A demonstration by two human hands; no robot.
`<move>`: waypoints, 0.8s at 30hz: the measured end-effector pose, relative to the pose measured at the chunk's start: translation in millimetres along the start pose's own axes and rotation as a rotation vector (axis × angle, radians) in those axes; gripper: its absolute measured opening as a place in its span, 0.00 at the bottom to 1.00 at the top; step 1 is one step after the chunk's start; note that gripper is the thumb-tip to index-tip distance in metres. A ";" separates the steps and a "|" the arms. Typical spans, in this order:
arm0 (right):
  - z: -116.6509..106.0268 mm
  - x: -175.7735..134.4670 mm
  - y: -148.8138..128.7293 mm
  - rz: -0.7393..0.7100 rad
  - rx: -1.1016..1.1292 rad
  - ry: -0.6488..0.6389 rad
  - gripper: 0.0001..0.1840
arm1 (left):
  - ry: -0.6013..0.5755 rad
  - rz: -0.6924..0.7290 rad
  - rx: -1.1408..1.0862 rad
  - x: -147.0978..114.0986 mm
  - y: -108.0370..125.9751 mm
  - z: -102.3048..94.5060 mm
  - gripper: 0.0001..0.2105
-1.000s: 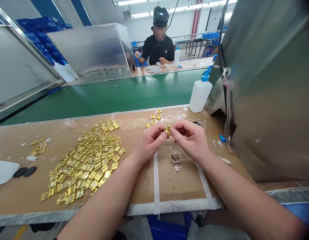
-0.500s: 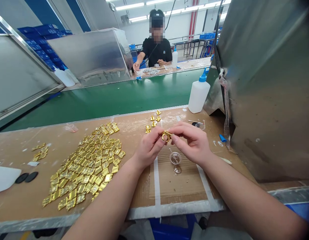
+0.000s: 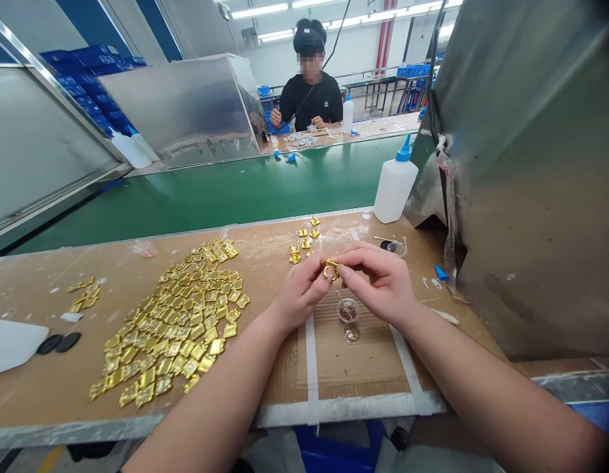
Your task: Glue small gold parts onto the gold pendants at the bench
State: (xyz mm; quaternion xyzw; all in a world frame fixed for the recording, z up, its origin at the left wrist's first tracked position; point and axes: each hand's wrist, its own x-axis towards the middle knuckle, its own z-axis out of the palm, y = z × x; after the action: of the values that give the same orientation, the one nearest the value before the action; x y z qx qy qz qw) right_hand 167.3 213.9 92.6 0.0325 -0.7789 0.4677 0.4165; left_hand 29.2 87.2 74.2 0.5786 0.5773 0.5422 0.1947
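Between the fingertips of both hands is a small shiny gold ring-shaped piece (image 3: 330, 269). My left hand (image 3: 304, 289) pinches it from the left, thumb and index finger closed on it. From the right, my right hand (image 3: 378, 276) grips its other side with closed fingers. Just below the hands stands a small clear cup (image 3: 348, 311) with a stick leaning in it. Several finished-looking gold pieces (image 3: 303, 232) sit upright beyond my left hand. A wide pile of flat gold plates (image 3: 186, 315) covers the board to the left.
A white squeeze bottle (image 3: 395, 187) with a blue nozzle stands at the back right, beside a metal panel (image 3: 531, 184). The green conveyor belt (image 3: 200, 197) crosses behind the bench. Across it sits a co-worker (image 3: 310, 98) in black. Black discs (image 3: 67, 341) lie at left.
Both hands keep hold of the gold piece, which has turned slightly in the fingers. The co-worker's arm has drawn back from the far bench. The view has shifted a little.
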 end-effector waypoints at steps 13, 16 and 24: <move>2.8 10.4 18.3 0.786 0.795 0.051 0.14 | 0.173 0.030 0.100 2.7 0.4 0.8 0.14; 1.8 11.2 20.0 0.850 0.795 0.006 0.15 | 0.233 0.011 0.069 4.9 1.4 0.1 0.20; 3.4 12.1 19.9 0.907 0.730 -0.023 0.16 | 0.244 0.058 0.138 9.0 3.1 -3.2 0.14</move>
State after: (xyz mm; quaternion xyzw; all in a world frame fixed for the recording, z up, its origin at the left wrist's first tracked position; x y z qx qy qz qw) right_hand 148.6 226.6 86.1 -0.1578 -0.5077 0.8373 0.1277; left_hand 25.6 93.0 81.5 0.5371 0.6156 0.5727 0.0669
